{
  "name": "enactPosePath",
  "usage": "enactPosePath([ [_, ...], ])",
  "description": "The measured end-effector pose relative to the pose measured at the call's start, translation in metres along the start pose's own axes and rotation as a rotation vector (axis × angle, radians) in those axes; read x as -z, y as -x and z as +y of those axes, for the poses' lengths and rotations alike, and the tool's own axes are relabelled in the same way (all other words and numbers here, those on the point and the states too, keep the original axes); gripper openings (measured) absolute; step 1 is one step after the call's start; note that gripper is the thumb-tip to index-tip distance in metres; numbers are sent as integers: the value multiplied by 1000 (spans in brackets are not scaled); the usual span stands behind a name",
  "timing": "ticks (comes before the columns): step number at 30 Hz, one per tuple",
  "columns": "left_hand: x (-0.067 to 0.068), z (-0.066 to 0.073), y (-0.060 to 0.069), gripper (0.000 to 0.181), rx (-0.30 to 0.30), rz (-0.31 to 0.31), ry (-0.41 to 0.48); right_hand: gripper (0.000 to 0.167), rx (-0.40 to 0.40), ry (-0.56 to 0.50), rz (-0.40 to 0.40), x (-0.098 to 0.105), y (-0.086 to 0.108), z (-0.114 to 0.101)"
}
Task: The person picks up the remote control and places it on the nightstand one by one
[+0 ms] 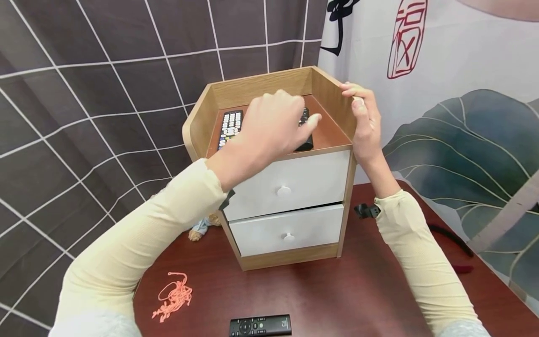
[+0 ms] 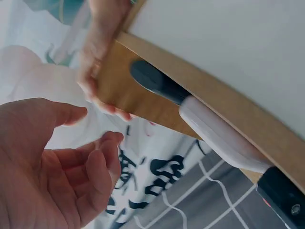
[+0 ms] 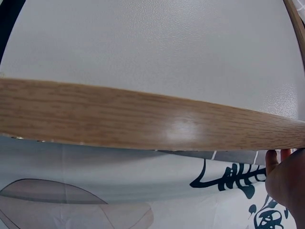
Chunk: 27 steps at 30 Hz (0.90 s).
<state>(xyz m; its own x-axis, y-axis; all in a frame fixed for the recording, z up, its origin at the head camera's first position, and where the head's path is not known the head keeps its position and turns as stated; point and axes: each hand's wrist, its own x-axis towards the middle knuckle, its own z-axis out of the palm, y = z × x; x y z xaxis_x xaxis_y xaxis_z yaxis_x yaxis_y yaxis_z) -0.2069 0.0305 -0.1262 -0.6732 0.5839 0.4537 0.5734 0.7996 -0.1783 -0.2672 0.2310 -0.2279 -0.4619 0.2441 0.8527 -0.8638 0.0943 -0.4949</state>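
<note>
Fingers of the left hand [image 1: 271, 120] curve loosely, holding nothing, above the wood-walled cabinet [image 1: 258, 83]. On its brown top, a black oblong remote [image 1: 307, 143] lies at their four o'clock, a white-buttoned black remote [image 1: 231, 124] at nine. At three, the right hand [image 1: 367, 121] grips the wooden side panel [image 1: 330, 98]. Two white drawers [image 1: 303, 175] sit at six.

The left hand [image 1: 273, 119] partly hides the rightmost remote [image 1: 306, 144] on the cabinet [image 1: 324, 178].
</note>
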Motion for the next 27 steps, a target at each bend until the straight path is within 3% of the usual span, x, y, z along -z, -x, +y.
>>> enactPosePath([
  [4,-2,5,26,43,-100,95,8,33,9,4,-9,-1,1,0],
  [9,-11,11,54,37,-306,127,-19,32,27,31,-21,2,0,1],
  [16,-47,13,88,32,-589,146,-20,33,9,53,-24,4,-1,0],
  [18,-63,12,98,32,-665,110,4,33,2,58,-19,4,-1,-2],
  [21,-91,8,115,30,-747,-6,38,33,-3,58,-11,3,-2,-3],
  [24,-123,2,137,30,-790,-138,64,33,-3,53,-9,3,-1,-3],
  [27,-158,-2,163,30,-819,-217,94,32,-8,45,-8,2,0,-2],
])
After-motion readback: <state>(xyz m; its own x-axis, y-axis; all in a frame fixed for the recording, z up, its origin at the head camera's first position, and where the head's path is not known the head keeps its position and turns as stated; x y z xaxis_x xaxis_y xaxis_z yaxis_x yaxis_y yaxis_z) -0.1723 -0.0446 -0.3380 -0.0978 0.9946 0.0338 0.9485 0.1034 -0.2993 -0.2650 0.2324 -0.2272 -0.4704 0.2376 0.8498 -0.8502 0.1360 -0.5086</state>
